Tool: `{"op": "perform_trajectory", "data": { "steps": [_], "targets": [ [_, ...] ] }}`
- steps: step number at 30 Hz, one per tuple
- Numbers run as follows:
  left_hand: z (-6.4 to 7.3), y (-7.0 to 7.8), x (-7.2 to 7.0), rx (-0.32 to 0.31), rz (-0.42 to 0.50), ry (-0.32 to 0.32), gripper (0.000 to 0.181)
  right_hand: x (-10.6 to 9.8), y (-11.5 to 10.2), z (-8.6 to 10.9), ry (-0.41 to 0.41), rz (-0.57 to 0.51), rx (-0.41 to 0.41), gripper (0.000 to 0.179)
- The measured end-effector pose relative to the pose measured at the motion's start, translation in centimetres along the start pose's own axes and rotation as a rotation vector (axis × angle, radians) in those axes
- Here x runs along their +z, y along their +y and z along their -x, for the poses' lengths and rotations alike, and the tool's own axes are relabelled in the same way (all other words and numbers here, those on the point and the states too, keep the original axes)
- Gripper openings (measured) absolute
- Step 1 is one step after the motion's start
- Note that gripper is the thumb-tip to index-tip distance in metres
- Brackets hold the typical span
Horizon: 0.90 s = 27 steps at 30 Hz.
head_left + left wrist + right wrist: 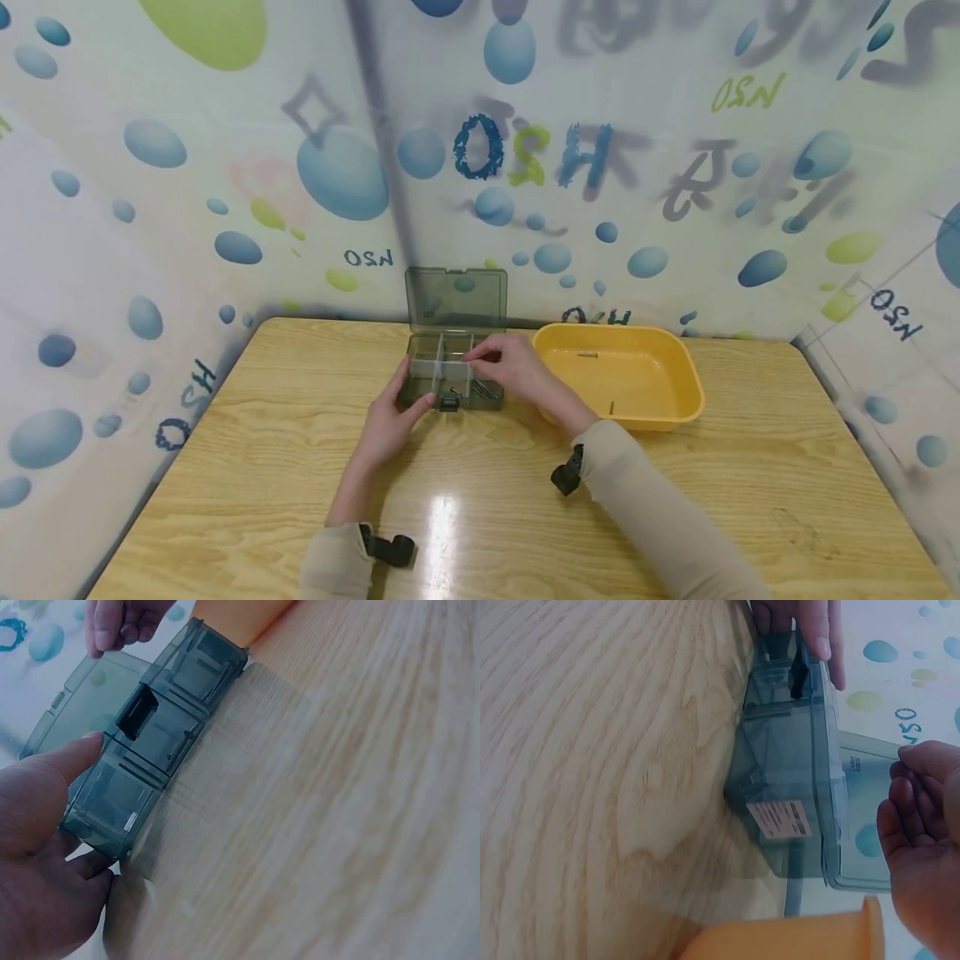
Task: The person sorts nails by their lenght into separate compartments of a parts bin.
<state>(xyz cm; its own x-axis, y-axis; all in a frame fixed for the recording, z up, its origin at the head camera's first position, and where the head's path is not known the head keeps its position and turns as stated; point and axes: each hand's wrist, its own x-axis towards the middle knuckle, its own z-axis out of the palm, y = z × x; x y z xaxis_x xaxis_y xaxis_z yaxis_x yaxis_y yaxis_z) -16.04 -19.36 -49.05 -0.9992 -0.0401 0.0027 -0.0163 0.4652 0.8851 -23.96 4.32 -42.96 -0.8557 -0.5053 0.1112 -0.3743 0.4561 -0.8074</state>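
A dark translucent compartment box (422, 392) stands on the table with its lid (456, 300) raised at the back. My left hand (386, 423) grips its left front corner, the thumb on the front rim and fingers along the left side. Several thin metal screws (486, 390) lie in the front right compartment. Above the box's right half is my right hand (510, 365), its fingers curled and the thumb tip against the index finger. Whether something small is between those fingertips cannot be made out. The right wrist view shows the same hand (926, 817) beside the lid.
To the right of the box stands a yellow tray (693, 392). One screw (588, 355) lies near its back and another (611, 408) near its front. A patterned wall sheet (637, 200) rises behind the wooden table (487, 517).
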Motion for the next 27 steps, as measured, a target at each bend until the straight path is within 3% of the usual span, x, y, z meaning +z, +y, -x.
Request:
{"op": "perform_trajectory", "data": {
  "steps": [6, 19, 27],
  "targets": [
    [0.1, 0.1, -0.1, 0.003, -0.005, -0.010, 0.085, -1.4, 0.8, 0.7, 0.039, 0.005, -0.011, 0.013],
    [0.0, 0.0, 0.0, 0.008, 0.000, -0.014, 0.084, -5.4, 3.6, 2.8, 0.116, -0.007, 0.095, 0.019],
    [0.1, 0.1, -0.1, 0.007, -0.005, -0.013, 0.084, -7.4, 5.3, 3.8, 0.178, 0.002, 0.095, 0.017]
  ]
}}
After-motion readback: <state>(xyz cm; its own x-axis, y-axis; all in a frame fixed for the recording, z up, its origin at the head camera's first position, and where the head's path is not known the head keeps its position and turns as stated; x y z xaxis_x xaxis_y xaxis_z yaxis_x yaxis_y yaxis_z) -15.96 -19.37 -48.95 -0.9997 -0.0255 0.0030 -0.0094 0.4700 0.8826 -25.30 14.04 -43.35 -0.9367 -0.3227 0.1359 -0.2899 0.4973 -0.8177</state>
